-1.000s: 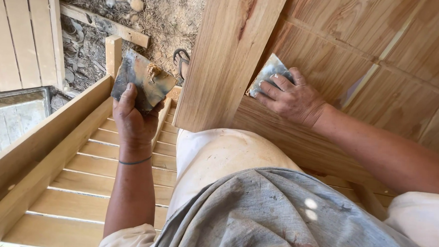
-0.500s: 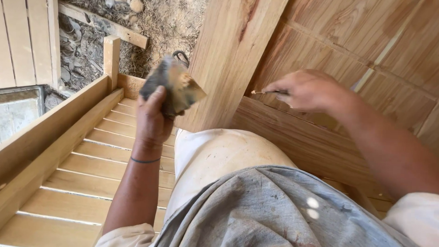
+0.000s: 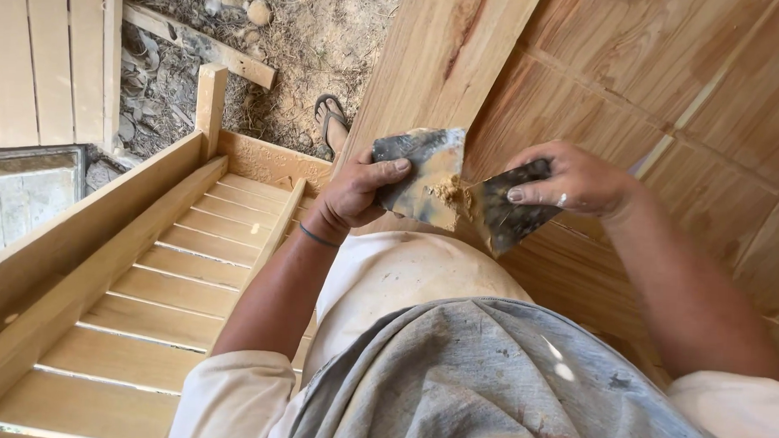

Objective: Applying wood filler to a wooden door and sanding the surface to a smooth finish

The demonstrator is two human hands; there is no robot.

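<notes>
Looking down from a head camera, the view takes in a large wooden panel door of warm reddish-tan boards filling the frame from twelve to three o'clock, with one pale upright plank at twelve. From seven to ten o'clock lies a pale slatted wooden frame, its crosswise slats stepping away toward a short post at eleven. Beyond it, at eleven to twelve o'clock, is bare stony ground with a loose wooden batten and a sandalled foot near the plank's base. At six o'clock the person's grey, paint-flecked shirt and light trousers fill the lower middle.

The left hand, just left of centre, has fingers and thumb clamped on the edge of a flat, stained metal scraper plate, held tilted with its face up. The right hand, at two o'clock from centre, has fingers pressed together and pinched on a second dark scraper blade, a ring on one finger. The two blades meet at centre, where a small lump of tan wood filler sits on the plate, touching the second blade's edge
</notes>
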